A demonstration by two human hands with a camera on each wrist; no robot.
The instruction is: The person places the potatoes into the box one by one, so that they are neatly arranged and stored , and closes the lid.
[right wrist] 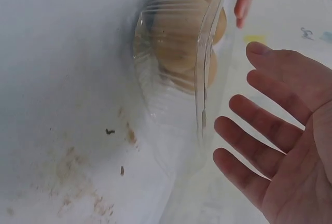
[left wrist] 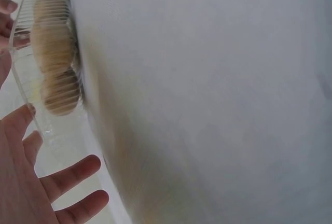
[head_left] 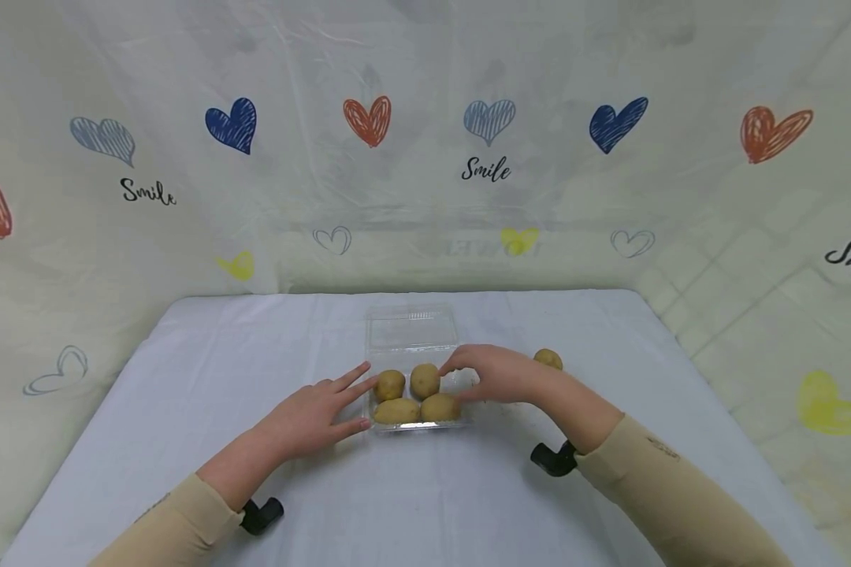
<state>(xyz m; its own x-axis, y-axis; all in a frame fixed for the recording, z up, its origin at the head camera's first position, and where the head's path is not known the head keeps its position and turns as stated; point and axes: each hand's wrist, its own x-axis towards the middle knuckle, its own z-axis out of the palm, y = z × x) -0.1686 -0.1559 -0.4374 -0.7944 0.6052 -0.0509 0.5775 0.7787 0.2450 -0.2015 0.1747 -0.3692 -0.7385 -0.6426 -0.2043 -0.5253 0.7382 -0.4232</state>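
Observation:
A clear plastic clamshell box [head_left: 418, 427] sits on the table with its lid [head_left: 410, 329] folded back. Several potatoes lie in two rows inside, among them a back-left potato [head_left: 389, 386] and a front-right potato [head_left: 440, 408]. My left hand [head_left: 310, 420] is at the box's left side, fingers spread, with fingertips right at the rim. Over the box's right end is my right hand [head_left: 499, 373], close beside the potatoes. The right wrist view shows its palm bare and the fingers [right wrist: 267, 123] loosely extended.
Another potato [head_left: 548, 359] lies on the white tablecloth [head_left: 425, 504] beyond my right forearm. Crumbs of dirt [right wrist: 109, 131] and brown smudges mark the cloth to the right of the box. Behind the table hangs a curtain [head_left: 425, 197] printed with hearts.

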